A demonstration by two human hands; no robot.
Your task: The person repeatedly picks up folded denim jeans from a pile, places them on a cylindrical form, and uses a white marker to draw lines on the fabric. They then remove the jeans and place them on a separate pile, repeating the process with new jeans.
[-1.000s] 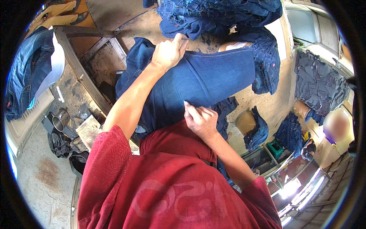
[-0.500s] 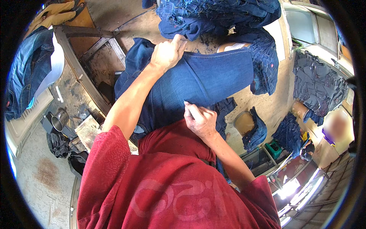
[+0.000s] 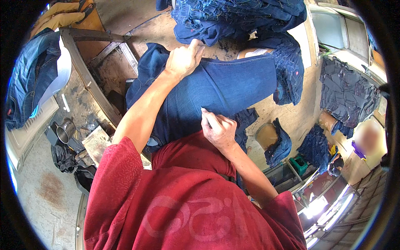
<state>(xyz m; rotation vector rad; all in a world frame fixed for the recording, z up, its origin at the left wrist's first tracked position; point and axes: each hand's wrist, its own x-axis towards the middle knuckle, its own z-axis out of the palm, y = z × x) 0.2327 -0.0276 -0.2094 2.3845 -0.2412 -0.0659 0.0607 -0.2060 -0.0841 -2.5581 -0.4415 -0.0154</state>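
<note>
A pair of blue jeans [image 3: 237,81] lies stretched in front of me, one leg spread out flat toward the right. My left hand [image 3: 184,61] is closed at the far edge of the denim, the cloth bunched by its fingers. Nearer to me, my right hand [image 3: 219,130] is curled with the thumb and fingers pressed together, its tip against the jeans' surface. Something small and pale seems to poke out at that fingertip, too small to name. Faint creases run across the leg between the two hands.
A heap of dark blue jeans [image 3: 241,16] stands just beyond the work, more denim [image 3: 287,66] hanging at its right. Jeans drape over a curved support [image 3: 31,79] at far left. A metal mug [image 3: 65,130] sits lower left. A person [image 3: 366,139] is at far right, near grey garments [image 3: 350,89].
Almost nothing differs. My right hand's tip has shifted very slightly up on the denim, while my left hand keeps its place at the far edge.
</note>
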